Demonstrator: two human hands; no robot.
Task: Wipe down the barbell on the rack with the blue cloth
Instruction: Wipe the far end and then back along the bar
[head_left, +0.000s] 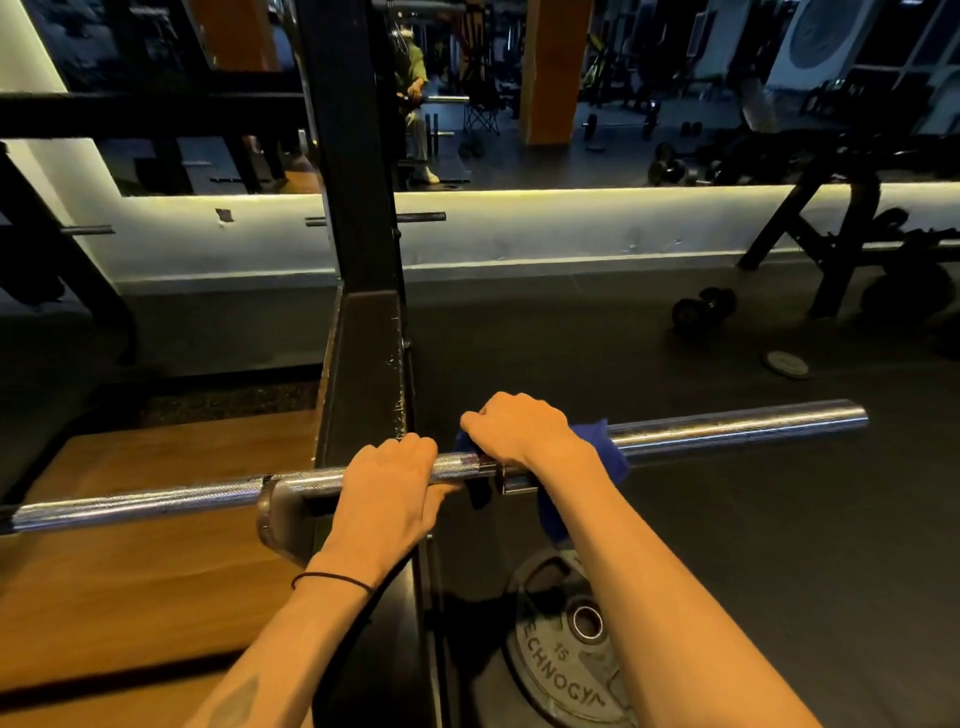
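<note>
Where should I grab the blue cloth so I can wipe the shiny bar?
Probably from above, like the right hand does: wrap the blue cloth over the round barbell and close your fingers around both. The loose end hanging below would likely just flap. The left hand steadies the bar.

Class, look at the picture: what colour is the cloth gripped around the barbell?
Blue: the cloth under the right hand, seen in the head view.
</note>
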